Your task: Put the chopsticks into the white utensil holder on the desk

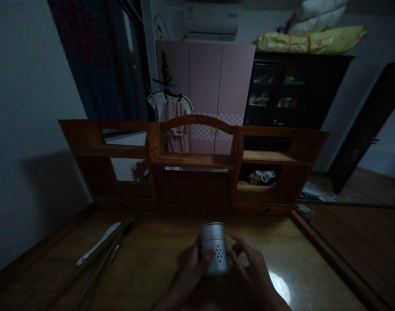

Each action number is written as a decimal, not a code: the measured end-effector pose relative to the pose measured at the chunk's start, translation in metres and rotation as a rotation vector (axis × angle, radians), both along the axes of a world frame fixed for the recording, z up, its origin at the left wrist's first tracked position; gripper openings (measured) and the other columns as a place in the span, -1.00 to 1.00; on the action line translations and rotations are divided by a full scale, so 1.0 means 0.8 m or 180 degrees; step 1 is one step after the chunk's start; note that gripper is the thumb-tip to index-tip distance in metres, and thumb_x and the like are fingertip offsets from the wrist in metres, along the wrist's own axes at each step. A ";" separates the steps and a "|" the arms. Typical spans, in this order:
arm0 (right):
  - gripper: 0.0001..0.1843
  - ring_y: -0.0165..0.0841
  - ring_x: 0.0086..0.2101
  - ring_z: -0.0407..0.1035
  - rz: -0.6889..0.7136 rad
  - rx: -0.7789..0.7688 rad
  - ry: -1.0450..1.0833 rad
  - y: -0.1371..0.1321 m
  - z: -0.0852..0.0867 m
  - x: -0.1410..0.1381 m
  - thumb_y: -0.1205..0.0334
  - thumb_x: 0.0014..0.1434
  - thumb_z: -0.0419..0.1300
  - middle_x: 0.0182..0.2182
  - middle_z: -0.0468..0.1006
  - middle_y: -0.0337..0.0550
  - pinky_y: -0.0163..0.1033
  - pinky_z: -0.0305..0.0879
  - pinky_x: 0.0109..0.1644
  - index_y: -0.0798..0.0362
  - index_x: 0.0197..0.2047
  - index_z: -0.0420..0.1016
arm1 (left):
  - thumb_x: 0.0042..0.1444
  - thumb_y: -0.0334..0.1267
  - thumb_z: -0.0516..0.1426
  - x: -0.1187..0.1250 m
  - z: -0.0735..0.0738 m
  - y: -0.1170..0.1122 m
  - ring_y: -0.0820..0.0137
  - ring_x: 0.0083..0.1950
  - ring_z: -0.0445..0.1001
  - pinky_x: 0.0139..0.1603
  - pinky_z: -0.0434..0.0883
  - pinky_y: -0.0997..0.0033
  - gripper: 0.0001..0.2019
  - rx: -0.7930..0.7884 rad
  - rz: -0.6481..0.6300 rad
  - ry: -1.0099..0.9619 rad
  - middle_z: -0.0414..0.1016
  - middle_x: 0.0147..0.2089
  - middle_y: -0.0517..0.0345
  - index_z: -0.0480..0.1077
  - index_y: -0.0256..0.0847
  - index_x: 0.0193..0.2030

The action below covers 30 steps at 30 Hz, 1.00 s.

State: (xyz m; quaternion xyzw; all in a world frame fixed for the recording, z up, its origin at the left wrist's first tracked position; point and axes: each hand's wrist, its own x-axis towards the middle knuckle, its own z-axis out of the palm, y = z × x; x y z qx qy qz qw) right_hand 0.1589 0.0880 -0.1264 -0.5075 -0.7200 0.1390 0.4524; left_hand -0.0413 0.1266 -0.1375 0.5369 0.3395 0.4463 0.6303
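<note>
A silver metal utensil holder [216, 235], with a cluster of small holes punched in its side, is held just over the desk. My left hand [197, 263] is closed around its left side, the thumb lying across the front by the holes. At its right side is my right hand [249, 261], fingers bent and apart, with the fingertips at or touching the wall of the holder. To the left on the desk lie a white spoon [98, 245] and several chopsticks [87, 268], with a dark-headed metal utensil [115, 250] among them.
The wooden desktop [165, 242] carries a wooden shelf unit [194, 160] along its back edge. A bundle with a white cord [267, 176] shows through the right cubby. A raised wooden edge [327, 259] runs along the right, and a wall [29, 129] stands at left. Light reflects near my right wrist.
</note>
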 end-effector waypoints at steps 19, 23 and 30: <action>-0.48 -0.41 -0.46 0.38 0.0509 -0.0027 -0.0902 -0.013 0.005 -0.013 0.21 0.29 0.12 -0.39 0.53 -0.21 -0.34 0.23 -0.38 -0.03 0.30 0.16 | 0.09 0.09 0.19 0.004 -0.014 0.009 0.11 0.08 0.51 -0.02 0.49 0.25 -0.21 -0.0144 0.0428 0.0291 0.40 0.20 -0.24 0.04 -0.29 0.34; -0.51 -0.41 -0.46 0.38 0.0490 -0.0036 -0.0882 -0.015 0.006 -0.013 0.22 0.30 0.11 -0.40 0.52 -0.22 -0.34 0.22 -0.37 -0.03 0.27 0.19 | 0.05 0.12 0.21 0.004 -0.016 0.011 0.08 0.08 0.51 0.00 0.49 0.23 -0.18 -0.0213 0.0490 0.0270 0.39 0.21 -0.27 0.06 -0.30 0.33; -0.56 -0.44 -0.48 0.36 0.0545 0.0021 -0.0833 -0.014 0.002 -0.013 0.23 0.30 0.11 -0.42 0.50 -0.25 -0.36 0.20 -0.39 -0.04 0.23 0.24 | 0.11 0.10 0.17 0.004 -0.011 0.011 0.14 0.11 0.49 0.03 0.47 0.29 -0.22 -0.0174 0.0455 0.0215 0.38 0.21 -0.24 0.04 -0.30 0.33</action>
